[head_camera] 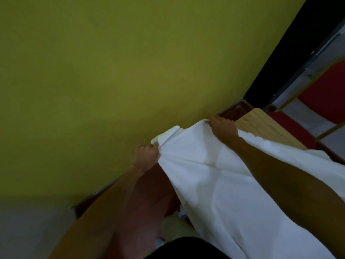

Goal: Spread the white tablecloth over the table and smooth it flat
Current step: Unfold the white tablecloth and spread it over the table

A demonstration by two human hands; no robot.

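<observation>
The white tablecloth (214, 184) hangs stretched between both my hands, draped from the far edge down toward my body. My left hand (147, 154) pinches its bunched left corner, where a fold curls over. My right hand (223, 128) grips the cloth's far edge, further right and higher in the tilted view. The light wooden table (261, 126) shows bare at its far right corner, beyond my right hand; the cloth hides most of the tabletop. Creases cross the cloth's middle.
A yellow-green wall (112, 71) fills the upper left, right behind the table. A dark brown skirting or frame (235, 107) runs along the wall. A red chair (324, 94) with a yellow frame stands at the right. Grey floor (28, 230) lies lower left.
</observation>
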